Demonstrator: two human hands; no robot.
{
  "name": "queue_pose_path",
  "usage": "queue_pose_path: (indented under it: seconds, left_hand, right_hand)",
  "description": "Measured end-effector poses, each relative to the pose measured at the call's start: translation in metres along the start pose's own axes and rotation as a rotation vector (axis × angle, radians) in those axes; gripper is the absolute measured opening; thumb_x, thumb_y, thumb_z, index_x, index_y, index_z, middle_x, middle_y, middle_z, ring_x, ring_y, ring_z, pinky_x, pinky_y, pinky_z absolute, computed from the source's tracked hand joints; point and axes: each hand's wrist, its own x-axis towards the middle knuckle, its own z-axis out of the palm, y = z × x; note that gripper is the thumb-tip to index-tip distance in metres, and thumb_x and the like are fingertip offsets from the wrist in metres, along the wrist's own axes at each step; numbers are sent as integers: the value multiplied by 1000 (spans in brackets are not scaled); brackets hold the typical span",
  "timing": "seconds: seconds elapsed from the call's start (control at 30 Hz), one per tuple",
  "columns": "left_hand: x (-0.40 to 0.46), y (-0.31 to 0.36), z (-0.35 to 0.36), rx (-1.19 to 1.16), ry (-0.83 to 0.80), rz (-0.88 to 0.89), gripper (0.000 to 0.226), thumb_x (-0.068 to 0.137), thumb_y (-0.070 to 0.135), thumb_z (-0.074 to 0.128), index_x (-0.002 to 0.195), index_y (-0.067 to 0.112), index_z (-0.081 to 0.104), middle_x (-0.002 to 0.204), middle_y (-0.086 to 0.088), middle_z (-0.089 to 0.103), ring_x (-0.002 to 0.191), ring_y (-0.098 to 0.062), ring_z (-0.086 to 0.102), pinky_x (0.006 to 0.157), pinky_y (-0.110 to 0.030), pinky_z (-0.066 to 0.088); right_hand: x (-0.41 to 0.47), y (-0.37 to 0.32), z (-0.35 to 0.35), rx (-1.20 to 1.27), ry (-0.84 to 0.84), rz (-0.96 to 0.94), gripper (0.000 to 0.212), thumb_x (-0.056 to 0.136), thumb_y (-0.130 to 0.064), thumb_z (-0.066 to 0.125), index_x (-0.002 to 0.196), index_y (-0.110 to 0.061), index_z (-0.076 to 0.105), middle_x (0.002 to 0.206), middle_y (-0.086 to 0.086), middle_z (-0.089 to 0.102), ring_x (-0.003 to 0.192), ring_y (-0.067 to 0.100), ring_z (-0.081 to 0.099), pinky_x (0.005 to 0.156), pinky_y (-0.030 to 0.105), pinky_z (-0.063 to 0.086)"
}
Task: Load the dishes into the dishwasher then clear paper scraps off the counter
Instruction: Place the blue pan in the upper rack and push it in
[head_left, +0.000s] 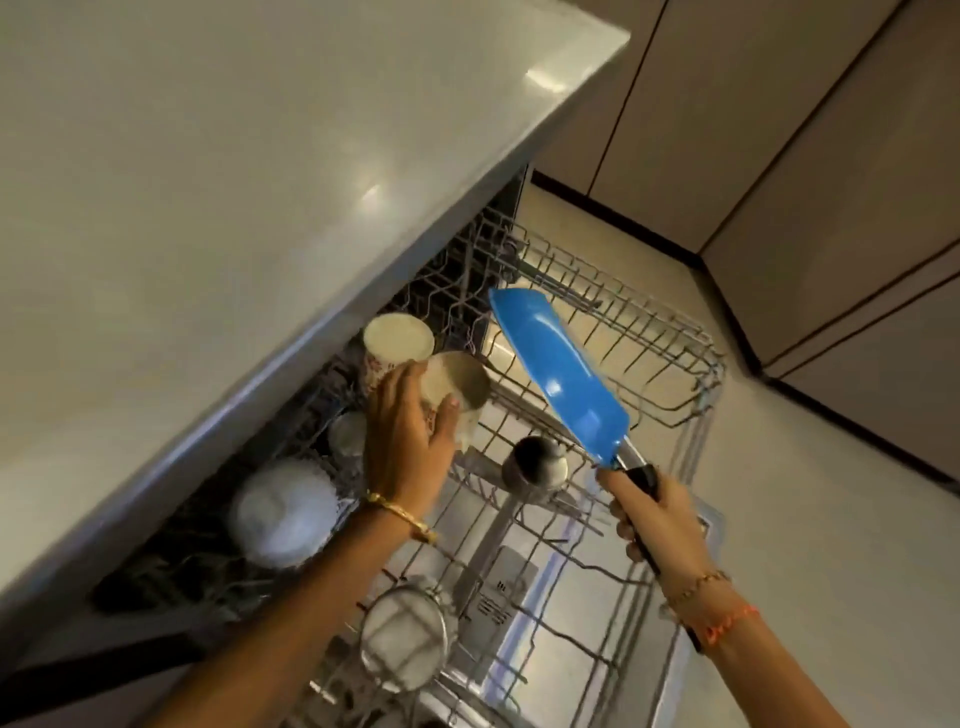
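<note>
I look down at the pulled-out upper rack (670, 395) of the open dishwasher. My left hand (405, 431) grips a pale cup (457, 395) turned on its side over the rack's left part. A second pale, patterned cup (397, 338) stands upside down just behind it. My right hand (660, 514) holds the black handle of a blue pan (561, 374), whose flat body tilts up and away over the rack's middle. A steel ladle (535, 462) lies in the rack between my hands.
The grey counter (234, 182) overhangs the rack on the left. An upturned white ribbed bowl (280, 514), a steel cup (348, 431) and a round strainer (405, 639) sit in the rack. Beige floor (831, 519) and cabinet doors (779, 130) lie to the right.
</note>
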Motion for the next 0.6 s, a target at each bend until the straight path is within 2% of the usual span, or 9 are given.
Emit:
queue_pose_path:
  seconds: [0.07,0.13,0.2,0.23,0.3,0.37,0.43,0.5,0.6]
  left_hand:
    - [16,-21,13,218,-36,58,65,86,48,31,131,4,47,139,-18,44,133,-36,32,110,-48,26]
    - [38,-28,26,413,-46,160,71,83,49,21,127,4,52,137,-18,48,135,-38,30,112,-47,9]
    - [60,-24,39,519,-19,239,70,84,49,23,120,-1,57,132,-21,52,133,-40,34,108,-42,4]
    - [69,-19,43,552,-33,231,72,84,50,24,121,-3,55,135,-21,48,135,-38,31,108,-41,1]
    - [85,-14,55,628,-101,127,76,88,55,24,137,-1,37,150,-18,26,143,-30,10,112,-40,-6]
    - [93,-11,65,676,-142,10,77,92,56,26,145,1,14,155,-16,4,144,-27,-5,114,-42,-9]
    - [91,-12,68,669,-121,-49,81,91,55,29,146,1,3,155,-18,-3,143,-29,-7,115,-41,-9]
    - [84,-16,66,617,-76,-71,86,87,58,24,145,0,-1,154,-21,-5,143,-31,-6,115,-38,-7]
    - [75,-19,60,550,-18,-67,100,67,61,0,145,-2,1,154,-22,-2,144,-29,-3,115,-34,-6]
  right_hand:
    - [25,-3,2,-52,-25,-22,13,87,-19,59,84,-9,52,56,-1,44,34,2,37,34,14,28]
    - [53,-8,2,-110,-61,-56,13,87,-19,59,85,-8,53,56,-1,45,35,3,38,33,15,29]
    - [82,-14,2,-189,-84,-90,12,87,-20,60,87,-10,53,58,0,46,39,7,39,34,17,31]
    - [93,-18,2,-213,-98,-108,11,87,-20,60,89,-11,54,59,1,46,41,8,38,34,16,31]
    - [116,-24,6,-243,-135,-146,10,87,-19,60,90,-12,53,61,1,46,43,8,38,33,14,32]
    - [134,-30,12,-263,-152,-160,12,88,-19,59,93,-10,54,63,2,46,46,10,39,33,14,32]
    - [149,-33,19,-273,-154,-171,16,88,-18,60,98,-7,54,63,2,47,48,11,40,32,13,32]
    - [163,-36,26,-359,-160,-222,18,87,-21,60,98,-9,55,64,-1,48,51,11,42,38,16,36]
    - [181,-36,34,-562,-153,-363,18,84,-26,63,89,-12,52,67,-3,49,58,13,46,51,22,34]
